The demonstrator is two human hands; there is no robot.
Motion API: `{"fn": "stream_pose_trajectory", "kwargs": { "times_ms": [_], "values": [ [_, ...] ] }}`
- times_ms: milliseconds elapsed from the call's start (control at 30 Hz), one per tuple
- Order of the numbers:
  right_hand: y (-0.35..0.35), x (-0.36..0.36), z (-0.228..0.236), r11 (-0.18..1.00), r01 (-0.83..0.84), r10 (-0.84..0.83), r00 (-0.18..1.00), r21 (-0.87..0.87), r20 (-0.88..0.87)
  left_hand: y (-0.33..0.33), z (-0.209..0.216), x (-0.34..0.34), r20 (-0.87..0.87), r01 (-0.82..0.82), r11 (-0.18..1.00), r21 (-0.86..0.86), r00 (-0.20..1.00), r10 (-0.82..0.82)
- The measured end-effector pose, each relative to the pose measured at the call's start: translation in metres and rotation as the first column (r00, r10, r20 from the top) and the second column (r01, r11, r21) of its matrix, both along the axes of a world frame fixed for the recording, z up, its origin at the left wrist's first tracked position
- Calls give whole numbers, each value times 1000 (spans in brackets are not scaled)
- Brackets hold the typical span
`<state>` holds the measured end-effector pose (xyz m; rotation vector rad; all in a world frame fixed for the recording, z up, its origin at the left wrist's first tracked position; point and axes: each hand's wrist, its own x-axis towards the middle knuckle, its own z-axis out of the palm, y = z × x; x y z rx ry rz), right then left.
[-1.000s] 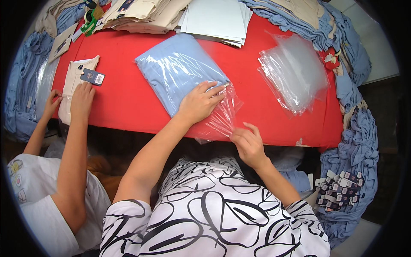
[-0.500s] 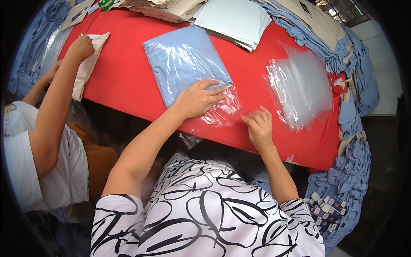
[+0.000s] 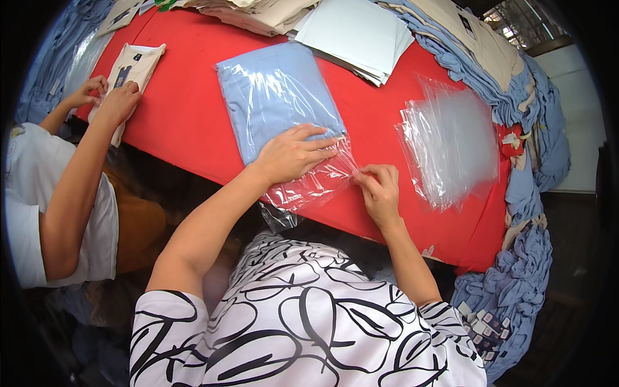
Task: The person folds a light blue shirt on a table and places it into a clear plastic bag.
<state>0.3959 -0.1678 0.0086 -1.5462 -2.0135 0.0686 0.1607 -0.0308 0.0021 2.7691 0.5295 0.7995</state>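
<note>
A folded light blue garment (image 3: 277, 90) lies inside a clear plastic bag (image 3: 316, 184) on the red-covered table. My left hand (image 3: 293, 155) lies flat over the garment's near end, its fingers stretched out and pressing on the plastic. At the bag's loose near flap, my right hand (image 3: 379, 187) pinches the right edge of the film between thumb and fingertips. The flap spreads toward me past the garment, and a crumpled part hangs over the table's front edge.
Clear empty bags (image 3: 451, 142) are stacked to the right on the red cloth (image 3: 374, 109). White sheets (image 3: 354, 32) and beige garments (image 3: 258, 13) lie at the back. Blue garments (image 3: 503, 264) hang down the right side. At the left, a co-worker's hands (image 3: 119, 103) handle a beige garment (image 3: 145, 61).
My right hand has closed on the edge of the bag's flap, which is now pulled out straighter. My left hand has stayed on the garment. The co-worker's hands have moved down the beige garment.
</note>
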Motion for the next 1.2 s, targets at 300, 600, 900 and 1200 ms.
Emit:
{"fn": "stream_pose_trajectory", "kwargs": {
  "times_ms": [300,600,900,1200],
  "values": [
    [-21,7,73,999,42,-42,992,-3,-119,8,-8,-5,-94,36,998,47,995,-32],
    [217,-140,30,994,-105,109,964,-30,244,-14,-10,-1,-26,35,998,47,999,-34],
    [228,-159,7,977,-83,141,943,-197,302,-30,-9,-6,151,-52,988,-143,986,74],
    [230,-153,9,965,-125,171,967,-232,190,-94,-4,-108,-94,-333,868,-368,942,322]
  ]
}}
